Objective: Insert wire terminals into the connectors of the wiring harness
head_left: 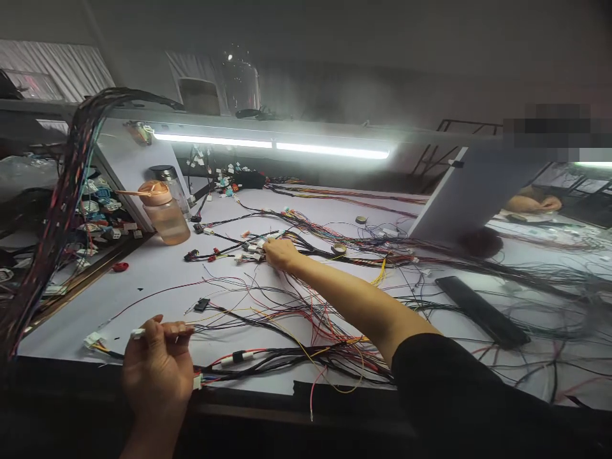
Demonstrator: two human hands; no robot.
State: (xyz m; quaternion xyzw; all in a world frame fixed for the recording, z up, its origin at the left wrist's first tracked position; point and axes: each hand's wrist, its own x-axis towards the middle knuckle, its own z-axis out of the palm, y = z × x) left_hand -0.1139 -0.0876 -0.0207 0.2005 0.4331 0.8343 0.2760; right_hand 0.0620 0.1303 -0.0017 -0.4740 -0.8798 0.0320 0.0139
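Observation:
My left hand is closed near the front edge of the table, with a small white connector between thumb and fingers. Thin dark wires run off to the right from its fingertips. Farther back, my right hand reaches in with its fingers closed at a cluster of small connectors on a black-wrapped wire harness. Its own fingers hide what they grip. A black connector lies between the hands, and a white connector with coloured wires rests left of my left hand.
A water bottle stands at the back left beside a thick hanging wire bundle. Tape rolls lie among harnesses. A long dark flat object is on the right, near an upright panel. Another person's hands show beyond it.

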